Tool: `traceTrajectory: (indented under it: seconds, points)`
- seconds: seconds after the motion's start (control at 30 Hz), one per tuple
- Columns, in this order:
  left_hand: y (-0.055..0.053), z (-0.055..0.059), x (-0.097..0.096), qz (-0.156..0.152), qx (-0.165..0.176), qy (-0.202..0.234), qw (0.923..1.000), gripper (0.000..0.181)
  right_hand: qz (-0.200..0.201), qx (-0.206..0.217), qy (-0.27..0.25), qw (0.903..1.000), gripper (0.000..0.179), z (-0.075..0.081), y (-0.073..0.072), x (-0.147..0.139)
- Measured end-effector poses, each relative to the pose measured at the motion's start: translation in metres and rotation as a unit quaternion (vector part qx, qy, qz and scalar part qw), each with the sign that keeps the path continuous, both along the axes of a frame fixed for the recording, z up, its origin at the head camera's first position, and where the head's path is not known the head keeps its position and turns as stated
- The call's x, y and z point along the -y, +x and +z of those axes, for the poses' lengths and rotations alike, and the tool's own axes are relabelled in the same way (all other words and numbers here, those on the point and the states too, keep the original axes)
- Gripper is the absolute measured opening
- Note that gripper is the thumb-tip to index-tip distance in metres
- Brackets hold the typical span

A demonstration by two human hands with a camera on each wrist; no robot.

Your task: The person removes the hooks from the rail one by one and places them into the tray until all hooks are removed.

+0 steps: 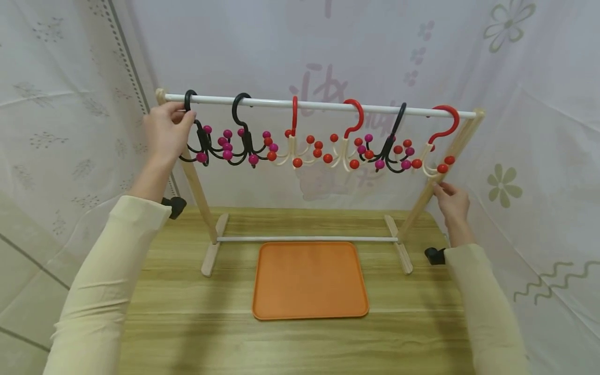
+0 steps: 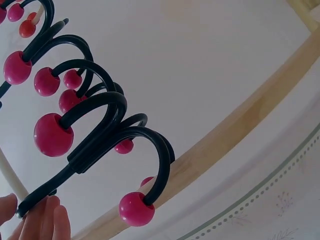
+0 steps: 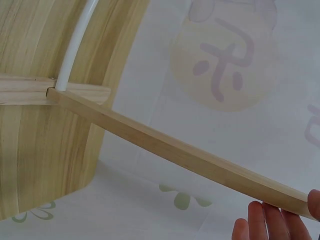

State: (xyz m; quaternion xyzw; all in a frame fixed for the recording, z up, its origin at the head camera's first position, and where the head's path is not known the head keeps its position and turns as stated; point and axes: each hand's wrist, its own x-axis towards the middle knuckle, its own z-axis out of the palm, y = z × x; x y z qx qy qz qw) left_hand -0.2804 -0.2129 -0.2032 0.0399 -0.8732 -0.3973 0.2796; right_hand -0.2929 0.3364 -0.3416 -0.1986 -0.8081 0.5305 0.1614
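At the left end of the rack's white top rail (image 1: 319,106), my left hand (image 1: 170,130) pinches the hook of a black claw-shaped hanger (image 1: 203,139) with pink ball tips. The left wrist view shows thumb and fingers around that hook (image 2: 47,192), its prongs spreading away from the hand. My right hand (image 1: 452,205) holds the rack's right wooden post (image 3: 175,152) just below a cream hanger with a red hook (image 1: 457,122). In the right wrist view, thumb and fingers lie on either side of the post.
Several more hangers, black ones (image 1: 247,140) and cream ones with red hooks (image 1: 346,148), hang along the rail. An orange tray (image 1: 309,281) lies on the wooden table (image 1: 300,344) in front of the lower white bar (image 1: 304,239). Patterned white cloth (image 1: 244,47) hangs behind.
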Motion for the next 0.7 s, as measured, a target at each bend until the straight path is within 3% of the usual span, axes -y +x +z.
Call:
traceTrajectory:
  seconds: [0.5,0.63,0.7]
  points:
    - [-0.007,0.002,0.001,0.001,-0.037,0.017,0.9992,0.031,-0.005,-0.016,0.002,0.9999,0.056,-0.005,-0.006,-0.003]
    - [-0.008,0.003,0.002,0.005,-0.052,0.017,0.9985,0.031,-0.007,-0.017,-0.004,0.9998,0.055,-0.021,-0.024,-0.020]
    - [-0.008,0.005,0.002,0.006,-0.057,0.017,0.9982,0.031,0.015,-0.046,-0.038,0.9981,0.050,-0.039,-0.040,-0.039]
